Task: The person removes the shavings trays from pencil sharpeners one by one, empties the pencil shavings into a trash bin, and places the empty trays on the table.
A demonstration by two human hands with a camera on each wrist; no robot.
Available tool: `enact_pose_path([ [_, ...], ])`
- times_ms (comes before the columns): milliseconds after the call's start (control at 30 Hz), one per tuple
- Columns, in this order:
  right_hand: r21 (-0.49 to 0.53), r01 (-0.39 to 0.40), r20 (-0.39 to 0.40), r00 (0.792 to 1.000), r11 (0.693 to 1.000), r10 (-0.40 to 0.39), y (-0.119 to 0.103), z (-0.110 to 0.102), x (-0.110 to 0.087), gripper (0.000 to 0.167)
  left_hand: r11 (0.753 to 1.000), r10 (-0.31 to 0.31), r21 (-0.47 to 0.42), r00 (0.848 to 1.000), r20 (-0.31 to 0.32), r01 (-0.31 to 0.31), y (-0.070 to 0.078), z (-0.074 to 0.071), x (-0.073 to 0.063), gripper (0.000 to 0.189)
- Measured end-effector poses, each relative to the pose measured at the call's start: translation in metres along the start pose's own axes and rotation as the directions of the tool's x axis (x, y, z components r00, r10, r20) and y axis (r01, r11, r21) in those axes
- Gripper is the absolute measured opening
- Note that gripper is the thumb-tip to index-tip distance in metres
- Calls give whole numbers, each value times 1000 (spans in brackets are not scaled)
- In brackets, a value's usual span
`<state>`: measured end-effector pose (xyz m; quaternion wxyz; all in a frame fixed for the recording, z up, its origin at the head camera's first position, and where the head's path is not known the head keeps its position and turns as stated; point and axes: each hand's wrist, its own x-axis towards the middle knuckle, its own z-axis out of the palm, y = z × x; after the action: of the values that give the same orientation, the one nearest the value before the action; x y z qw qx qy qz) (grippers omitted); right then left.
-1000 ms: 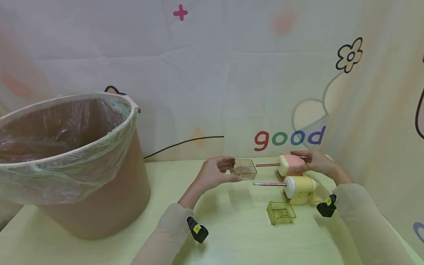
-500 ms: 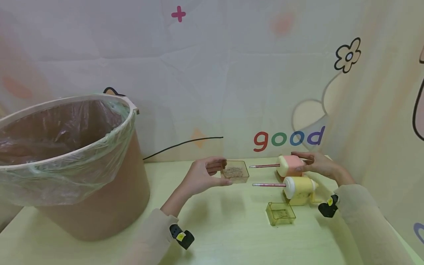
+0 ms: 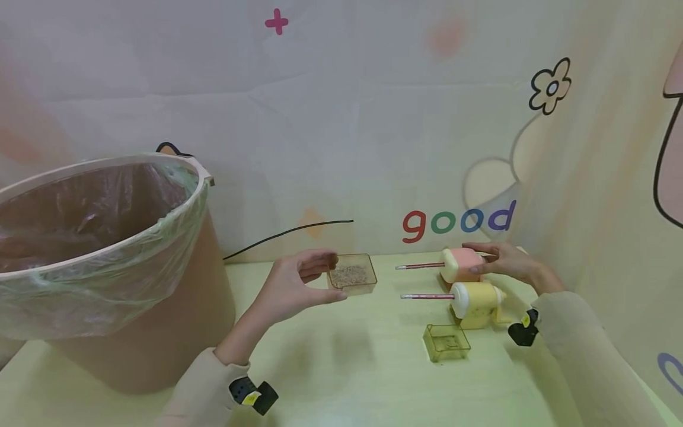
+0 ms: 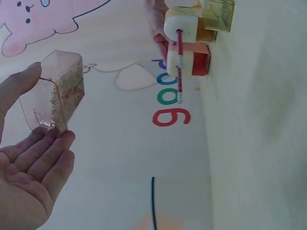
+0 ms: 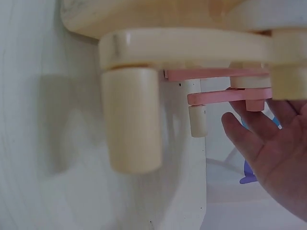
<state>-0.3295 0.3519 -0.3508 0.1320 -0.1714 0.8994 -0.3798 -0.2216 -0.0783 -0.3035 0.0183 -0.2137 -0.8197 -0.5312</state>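
Note:
My left hand point(image 3: 290, 290) holds a clear plastic shavings drawer point(image 3: 352, 274) raised above the table, thumb on one side and fingers on the other. Pencil shavings point(image 4: 69, 91) lie inside it in the left wrist view. At the right, the fingers and thumb of my right hand point(image 3: 509, 264) grip the rear of a pink pencil sharpener point(image 3: 463, 265). A red pencil point(image 3: 421, 267) sticks out of its front. In the right wrist view, the pink crank point(image 5: 225, 97) shows beside that hand point(image 5: 273, 148).
A yellow pencil sharpener point(image 3: 476, 305), also with a pencil point(image 3: 427, 296) in it, stands nearer than the pink one. Before it lies a yellowish see-through drawer point(image 3: 447, 350). A large lined bin point(image 3: 213, 332) stands on the left. A printed curtain point(image 3: 320, 136) hangs behind the table.
My left hand has carried the shavings drawer leftward, away from the pink sharpener's pencil. My right hand stays at the pink sharpener, and the head view has turned slightly right.

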Motion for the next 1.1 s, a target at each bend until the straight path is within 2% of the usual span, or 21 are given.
enact_pose_path([
  [433, -52, 9, -4, 1000, 999, -9, -6, 1, 9, 67, 997, 79, 28, 991, -111, -76, 34, -41, -27, 58],
  [700, -50, -27, -2, 1000, 998, 27, -7, 0, 9, 70, 995, 78, 80, 982, -170, -65, 56, -60, -43, 57],
  [900, -59, -38, -1, 999, 998, 38, -10, 2, 10, 72, 986, 122, 142, 965, -232, -90, 71, -74, -60, 56],
  [1100, -72, -33, -3, 999, 997, 33, -8, 2, 10, 72, 974, 167, 202, 936, -312, -106, 87, -94, -79, 54],
])
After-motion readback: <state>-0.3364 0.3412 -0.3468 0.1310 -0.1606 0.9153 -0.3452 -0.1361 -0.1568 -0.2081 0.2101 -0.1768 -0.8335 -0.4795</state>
